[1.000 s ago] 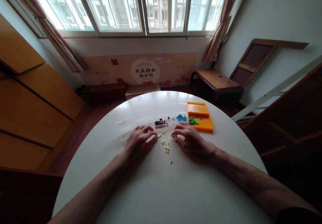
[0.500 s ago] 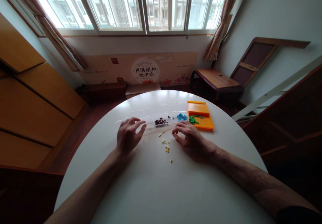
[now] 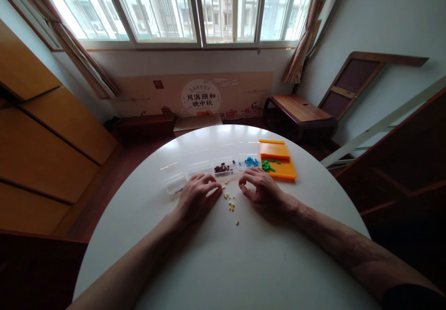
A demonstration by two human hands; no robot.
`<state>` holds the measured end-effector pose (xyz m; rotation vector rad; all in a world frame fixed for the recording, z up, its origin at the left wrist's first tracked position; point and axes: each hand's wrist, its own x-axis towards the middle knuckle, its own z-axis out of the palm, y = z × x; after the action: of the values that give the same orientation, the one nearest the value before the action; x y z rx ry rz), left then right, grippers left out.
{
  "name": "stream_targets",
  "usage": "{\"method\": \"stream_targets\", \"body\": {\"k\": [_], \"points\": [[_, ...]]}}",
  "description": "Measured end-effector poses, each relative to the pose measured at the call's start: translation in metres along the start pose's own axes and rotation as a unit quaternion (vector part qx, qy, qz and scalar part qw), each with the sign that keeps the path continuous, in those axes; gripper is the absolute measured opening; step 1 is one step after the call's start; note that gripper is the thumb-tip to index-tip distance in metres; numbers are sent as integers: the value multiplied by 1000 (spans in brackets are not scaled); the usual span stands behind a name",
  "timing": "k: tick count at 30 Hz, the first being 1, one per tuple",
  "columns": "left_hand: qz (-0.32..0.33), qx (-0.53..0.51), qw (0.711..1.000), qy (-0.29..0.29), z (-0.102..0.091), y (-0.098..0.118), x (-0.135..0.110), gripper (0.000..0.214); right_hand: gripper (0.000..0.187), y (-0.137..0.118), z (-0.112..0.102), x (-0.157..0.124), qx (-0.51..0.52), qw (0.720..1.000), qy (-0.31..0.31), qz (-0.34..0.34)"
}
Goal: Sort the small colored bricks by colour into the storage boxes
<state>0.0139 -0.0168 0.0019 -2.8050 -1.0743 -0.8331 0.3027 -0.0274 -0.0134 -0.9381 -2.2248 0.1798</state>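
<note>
My left hand (image 3: 198, 192) is over the table, thumb and forefinger pinched at a small pale yellow block (image 3: 223, 187). Several more yellow blocks (image 3: 232, 205) lie scattered between my hands. My right hand (image 3: 260, 187) rests to their right with its fingers curled and thumb drawn in; a bit of yellow shows at the fingertips, too small to make out. Beyond the hands stand a clear box of dark brown blocks (image 3: 223, 167) and a clear box of blue blocks (image 3: 251, 162). Green pieces (image 3: 267, 166) sit on an orange tray (image 3: 287, 172).
A clear plastic box (image 3: 175, 184) stands left of my left hand, and another box (image 3: 199, 169) is partly hidden behind it. Their transparent lids stand open toward the window. The round white table (image 3: 244, 263) has a wooden side table (image 3: 299, 108) beyond its far right edge.
My left hand has moved right and toward me, from beside the clear boxes to the yellow blocks, and its fingertips have closed on one. My right hand has hardly moved.
</note>
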Motion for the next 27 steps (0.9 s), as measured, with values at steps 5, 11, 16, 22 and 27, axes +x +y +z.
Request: {"method": "stream_targets", "body": {"k": [5, 11, 16, 22, 27], "points": [[1, 16, 1000, 16, 0, 0, 2, 23, 8, 3, 1, -1, -5, 1000, -4, 1], [-83, 90, 986, 111, -10, -17, -1, 22, 9, 5, 1, -5, 4, 1000, -10, 2], [-118, 114, 979, 120, -12, -27, -3, 21, 8, 5, 1, -5, 5, 1000, -9, -1], [-87, 76, 989, 95, -8, -19, -2, 18, 8, 4, 2, -2, 3, 1000, -11, -2], [18, 35, 999, 24, -1, -8, 2, 24, 6, 0, 2, 1, -6, 1000, -13, -1]]}}
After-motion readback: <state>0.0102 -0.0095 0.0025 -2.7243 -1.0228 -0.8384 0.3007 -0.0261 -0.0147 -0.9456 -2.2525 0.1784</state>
